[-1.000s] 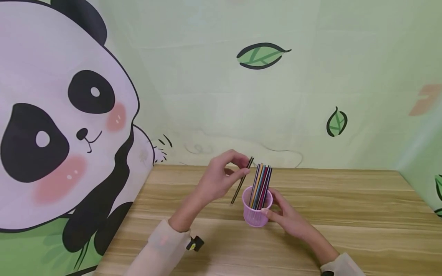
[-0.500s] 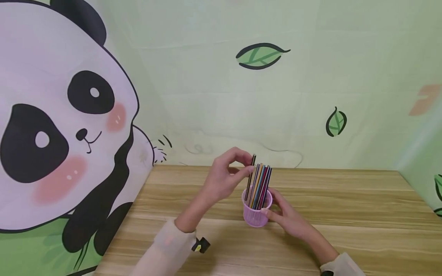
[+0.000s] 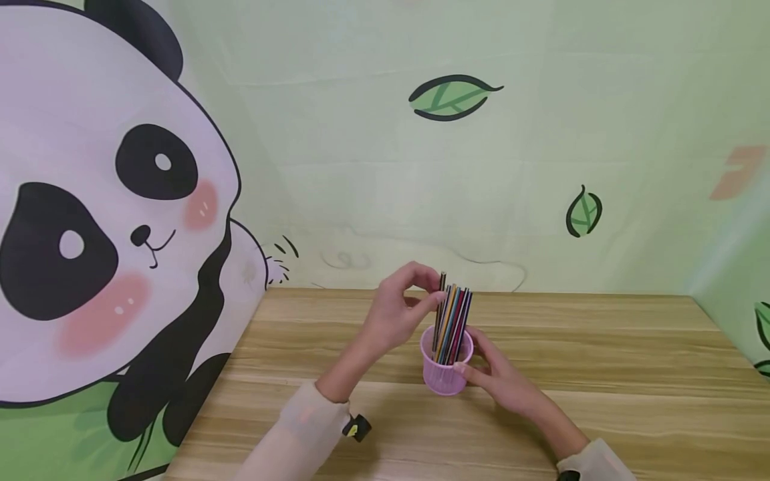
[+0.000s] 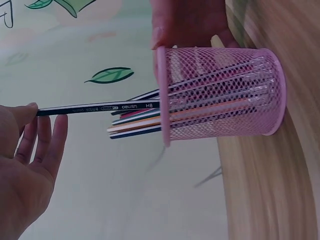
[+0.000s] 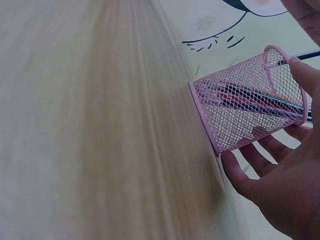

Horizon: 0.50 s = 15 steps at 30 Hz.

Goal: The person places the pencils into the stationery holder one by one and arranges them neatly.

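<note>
My left hand [image 3: 400, 307] pinches a dark HB pencil [image 4: 100, 107] near its upper end, thumb on one side and fingers on the other. The pencil's lower end is inside a pink mesh pen holder [image 4: 220, 127], behind its wall. Several more pencils [image 3: 455, 321], in dark, orange, blue and red, lean together in the holder. My right hand [image 3: 502, 381] grips the holder's right side, with the thumb at the rim and the fingers around the mesh, as the right wrist view [image 5: 270, 175] shows of that hand.
The holder stands on a wood-grain table [image 3: 601, 387]. Behind the table hangs a pale green backdrop [image 3: 361, 167] with printed leaves and a large panda [image 3: 78, 133] at the left. A small black device [image 3: 357, 427] sits at the left sleeve cuff.
My left hand has moved right with the pencil, from left of the holder to above it. The pencil's lower end has entered the holder and the pencil stands more upright. My right hand stays put.
</note>
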### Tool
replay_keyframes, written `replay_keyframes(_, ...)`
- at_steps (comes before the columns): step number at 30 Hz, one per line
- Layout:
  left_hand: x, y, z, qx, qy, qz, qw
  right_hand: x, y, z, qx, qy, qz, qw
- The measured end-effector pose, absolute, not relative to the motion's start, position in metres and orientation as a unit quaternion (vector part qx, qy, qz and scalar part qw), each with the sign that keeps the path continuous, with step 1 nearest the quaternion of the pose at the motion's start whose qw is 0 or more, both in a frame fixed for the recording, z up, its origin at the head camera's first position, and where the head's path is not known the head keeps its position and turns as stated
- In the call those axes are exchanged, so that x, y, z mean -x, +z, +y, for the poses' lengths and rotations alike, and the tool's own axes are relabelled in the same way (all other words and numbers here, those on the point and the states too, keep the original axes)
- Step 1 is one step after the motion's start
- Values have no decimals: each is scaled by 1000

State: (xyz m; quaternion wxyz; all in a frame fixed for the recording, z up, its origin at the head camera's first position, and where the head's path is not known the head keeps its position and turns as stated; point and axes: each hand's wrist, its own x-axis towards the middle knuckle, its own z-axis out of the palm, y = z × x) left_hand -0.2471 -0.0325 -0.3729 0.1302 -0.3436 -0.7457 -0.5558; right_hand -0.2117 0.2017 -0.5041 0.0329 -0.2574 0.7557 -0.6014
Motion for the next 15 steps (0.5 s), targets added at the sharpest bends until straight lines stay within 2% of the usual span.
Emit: replay_keyframes(15, 261, -409, -15, 314, -523, -788, 83, 211, -502, 202, 253, -607, 753, 40)
